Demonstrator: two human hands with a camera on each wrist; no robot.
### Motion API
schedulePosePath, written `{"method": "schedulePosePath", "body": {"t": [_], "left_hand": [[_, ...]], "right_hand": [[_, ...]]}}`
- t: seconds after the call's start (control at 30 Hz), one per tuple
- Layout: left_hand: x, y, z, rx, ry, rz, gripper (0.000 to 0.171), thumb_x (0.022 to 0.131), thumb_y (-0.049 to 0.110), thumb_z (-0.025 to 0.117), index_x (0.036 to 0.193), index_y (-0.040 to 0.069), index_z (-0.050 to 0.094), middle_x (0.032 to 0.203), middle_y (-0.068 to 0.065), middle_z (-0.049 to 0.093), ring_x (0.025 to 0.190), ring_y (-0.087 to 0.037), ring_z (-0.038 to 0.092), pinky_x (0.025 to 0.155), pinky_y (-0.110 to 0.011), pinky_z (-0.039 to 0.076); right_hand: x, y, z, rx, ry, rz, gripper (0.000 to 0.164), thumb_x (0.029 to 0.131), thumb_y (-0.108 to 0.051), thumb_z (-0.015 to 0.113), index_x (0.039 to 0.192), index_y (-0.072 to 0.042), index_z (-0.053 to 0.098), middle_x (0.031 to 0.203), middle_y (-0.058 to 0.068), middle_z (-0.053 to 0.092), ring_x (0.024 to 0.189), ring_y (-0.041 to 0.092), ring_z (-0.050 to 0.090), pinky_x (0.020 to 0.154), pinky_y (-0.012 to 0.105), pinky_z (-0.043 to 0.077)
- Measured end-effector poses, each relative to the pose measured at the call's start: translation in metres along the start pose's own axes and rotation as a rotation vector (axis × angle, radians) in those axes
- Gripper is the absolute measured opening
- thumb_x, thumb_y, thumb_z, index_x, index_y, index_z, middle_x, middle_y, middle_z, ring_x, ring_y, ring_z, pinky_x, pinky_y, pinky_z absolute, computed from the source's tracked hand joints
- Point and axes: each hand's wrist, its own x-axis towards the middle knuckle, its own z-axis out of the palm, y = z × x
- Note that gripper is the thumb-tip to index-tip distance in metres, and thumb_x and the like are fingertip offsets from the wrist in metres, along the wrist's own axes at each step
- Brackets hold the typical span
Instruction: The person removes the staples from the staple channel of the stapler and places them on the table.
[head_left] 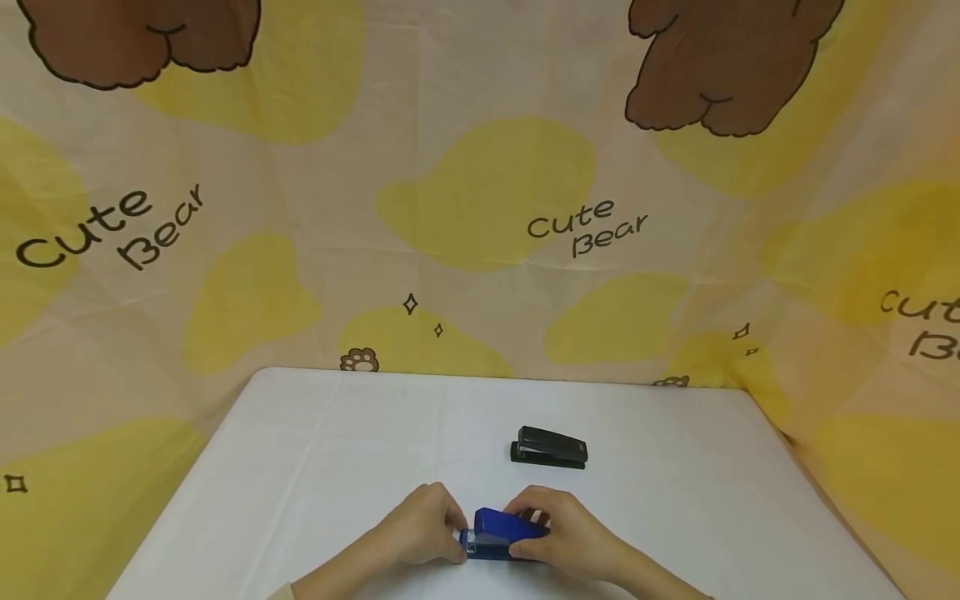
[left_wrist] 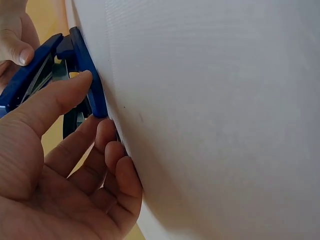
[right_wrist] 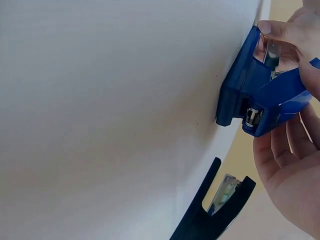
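A blue stapler (head_left: 504, 527) is held between both hands near the front of the white table, its upper arm raised away from its base. My left hand (head_left: 423, 529) pinches the left end of the base, with the thumb on it and the other fingers curled beside it in the left wrist view. From the right, my right hand (head_left: 566, 533) grips the raised upper arm with thumb and fingers. A metal part shows between arm and base of the blue stapler (right_wrist: 237, 82) in the right wrist view. Behind the hands lies a black stapler (head_left: 551, 448), touched by neither hand.
The white table (head_left: 360, 433) has rounded far corners. A cloth printed with bears, yellow patches and lettering hangs behind it and along both sides (head_left: 465, 283).
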Motion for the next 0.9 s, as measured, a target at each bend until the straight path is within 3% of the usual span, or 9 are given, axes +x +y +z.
{"method": "schedulePosePath", "body": {"t": [0.27, 0.6, 0.9], "left_hand": [[-0.002, 0.002, 0.001, 0.035, 0.01, 0.025, 0.022, 0.063, 0.005, 0.087, 0.085, 0.005, 0.081, 0.058, 0.003, 0.057, 0.057, -0.011, 0.049, 0.052, -0.026, 0.036], [-0.003, 0.004, -0.001, 0.064, 0.014, 0.017, 0.02, 0.066, 0.006, 0.088, 0.084, 0.007, 0.081, 0.063, 0.003, 0.057, 0.065, -0.012, 0.05, 0.058, -0.027, 0.037], [-0.003, 0.003, 0.0, 0.069, 0.001, 0.014, 0.021, 0.067, 0.006, 0.088, 0.086, 0.005, 0.081, 0.063, 0.004, 0.058, 0.064, -0.012, 0.05, 0.057, -0.027, 0.036]], "right_hand": [[-0.006, 0.0, -0.003, 0.029, 0.036, -0.042, 0.027, 0.088, -0.02, 0.085, 0.113, -0.018, 0.074, 0.106, -0.012, 0.069, 0.096, 0.006, 0.064, 0.083, 0.028, 0.055], [-0.013, 0.003, -0.005, 0.064, 0.071, -0.054, 0.027, 0.089, -0.019, 0.084, 0.115, -0.017, 0.075, 0.108, -0.009, 0.071, 0.097, 0.008, 0.065, 0.085, 0.028, 0.055], [-0.018, 0.008, -0.008, 0.071, 0.104, -0.131, 0.026, 0.09, -0.02, 0.083, 0.114, -0.017, 0.074, 0.108, -0.007, 0.073, 0.097, 0.009, 0.066, 0.084, 0.031, 0.057]]}}
